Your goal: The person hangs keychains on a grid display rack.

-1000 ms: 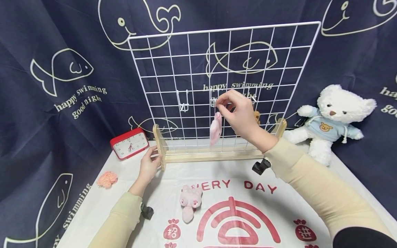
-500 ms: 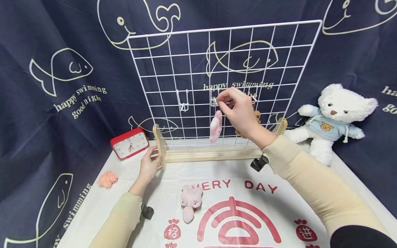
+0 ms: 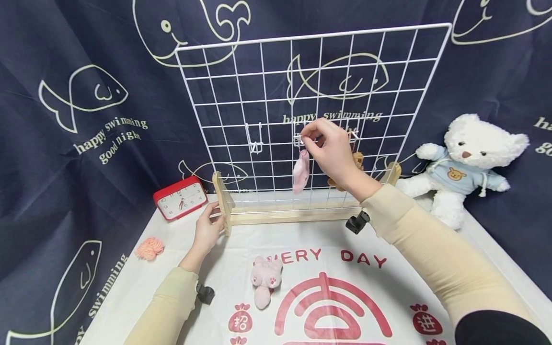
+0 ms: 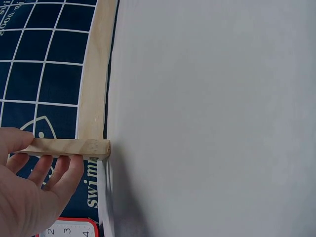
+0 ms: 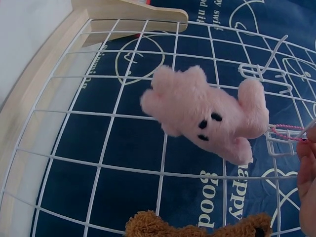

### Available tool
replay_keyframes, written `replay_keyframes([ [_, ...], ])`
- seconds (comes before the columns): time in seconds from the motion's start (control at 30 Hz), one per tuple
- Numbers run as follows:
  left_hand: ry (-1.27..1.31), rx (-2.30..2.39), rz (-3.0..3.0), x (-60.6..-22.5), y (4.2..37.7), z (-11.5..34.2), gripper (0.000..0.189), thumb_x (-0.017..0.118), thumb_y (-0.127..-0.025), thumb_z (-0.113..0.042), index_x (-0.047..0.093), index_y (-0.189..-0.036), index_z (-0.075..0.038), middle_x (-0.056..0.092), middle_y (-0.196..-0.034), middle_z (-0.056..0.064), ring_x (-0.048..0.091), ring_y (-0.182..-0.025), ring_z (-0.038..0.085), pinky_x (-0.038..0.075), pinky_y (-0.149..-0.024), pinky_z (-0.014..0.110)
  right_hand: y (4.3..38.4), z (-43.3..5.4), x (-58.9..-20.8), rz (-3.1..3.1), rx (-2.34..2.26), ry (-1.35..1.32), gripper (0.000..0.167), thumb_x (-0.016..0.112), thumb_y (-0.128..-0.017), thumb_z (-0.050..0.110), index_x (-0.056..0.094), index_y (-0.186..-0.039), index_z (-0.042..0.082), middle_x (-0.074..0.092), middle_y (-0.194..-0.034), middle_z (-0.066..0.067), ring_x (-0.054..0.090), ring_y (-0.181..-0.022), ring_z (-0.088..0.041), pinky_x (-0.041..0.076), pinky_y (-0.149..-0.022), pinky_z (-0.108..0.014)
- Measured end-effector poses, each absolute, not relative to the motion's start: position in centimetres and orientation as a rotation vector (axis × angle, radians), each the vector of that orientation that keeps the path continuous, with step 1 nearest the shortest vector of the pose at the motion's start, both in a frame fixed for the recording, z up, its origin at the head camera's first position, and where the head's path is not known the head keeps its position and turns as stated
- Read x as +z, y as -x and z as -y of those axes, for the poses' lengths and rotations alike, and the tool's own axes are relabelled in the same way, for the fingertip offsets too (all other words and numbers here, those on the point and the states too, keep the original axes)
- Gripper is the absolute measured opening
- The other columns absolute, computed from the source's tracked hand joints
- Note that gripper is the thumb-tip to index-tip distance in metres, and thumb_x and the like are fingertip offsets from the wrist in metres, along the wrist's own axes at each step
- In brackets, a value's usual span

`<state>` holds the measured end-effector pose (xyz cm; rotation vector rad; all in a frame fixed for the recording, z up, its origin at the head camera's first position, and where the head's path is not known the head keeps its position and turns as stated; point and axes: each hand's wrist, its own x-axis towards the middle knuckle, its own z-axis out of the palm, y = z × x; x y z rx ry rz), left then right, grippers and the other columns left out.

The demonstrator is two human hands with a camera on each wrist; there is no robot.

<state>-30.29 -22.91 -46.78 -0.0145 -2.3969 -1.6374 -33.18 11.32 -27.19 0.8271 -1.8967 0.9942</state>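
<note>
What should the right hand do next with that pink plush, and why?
Probably ease the pink bead chain onto the middle white hook: the right hand pinches that chain right beside the hook, with the pink plush toy hanging below. Whether the chain is already looped over it, I can't tell.

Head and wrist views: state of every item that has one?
Right grip, pinching bead chain
Hanging pink plush, on that chain; hooked or not, unclear
Left grip, holding wooden side piece
Left hook, bare
Brown plush, hanging, partly hidden
Other pink plush, lying on table
Peach bundle, lying
Wire grid, upright
Red clock, standing
White bear, sitting
</note>
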Motion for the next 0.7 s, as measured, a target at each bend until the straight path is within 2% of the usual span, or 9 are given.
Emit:
replay_keyframes([
  [0.2, 0.008, -1.642, 2.402, -46.75, 30.25, 22.95, 0.046, 0.064, -0.098, 0.000, 0.053, -0.142, -0.001, 0.061, -0.129, 0.028, 0.063, -0.116, 0.045, 0.062, -0.076, 0.025, 33.54, -11.11, -26.91, 1.897, 0.956, -0.836, 0.008, 0.069, -0.089, -0.005, 0.070, -0.091, 0.002, 0.070, -0.085, -0.009, 0.063, -0.075, -0.018, 0.051, -0.060, -0.034],
  [0.3, 0.003, -1.634, 2.405, -46.70, 30.26, 22.93, 0.046, 0.064, -0.097, 0.000, 0.053, -0.142, -0.002, 0.061, -0.130, 0.028, 0.063, -0.116, 0.044, 0.062, -0.078, 0.027, 33.70, -11.09, -26.77, 1.897, 0.923, -0.841, 0.008, 0.069, -0.090, -0.006, 0.070, -0.091, 0.002, 0.069, -0.084, -0.008, 0.062, -0.075, -0.018, 0.052, -0.060, -0.036],
  [0.57, 0.004, -1.627, 2.408, -46.69, 30.25, 22.91, 0.046, 0.064, -0.097, 0.000, 0.053, -0.142, -0.001, 0.060, -0.130, 0.029, 0.063, -0.116, 0.045, 0.063, -0.078, 0.029, 34.16, -11.09, -26.67, 1.905, 0.862, -0.837, 0.009, 0.068, -0.089, -0.005, 0.070, -0.090, 0.003, 0.069, -0.083, -0.008, 0.061, -0.073, -0.017, 0.045, -0.060, -0.022],
  [0.7, 0.011, -1.625, 2.406, -46.74, 30.29, 22.90, 0.046, 0.064, -0.098, 0.000, 0.053, -0.142, -0.001, 0.061, -0.130, 0.029, 0.063, -0.116, 0.045, 0.063, -0.078, 0.029, 34.19, -11.18, -26.69, 1.906, 0.790, -0.837, 0.009, 0.068, -0.090, -0.004, 0.070, -0.090, 0.004, 0.068, -0.084, -0.007, 0.061, -0.073, -0.018, 0.045, -0.061, -0.023],
])
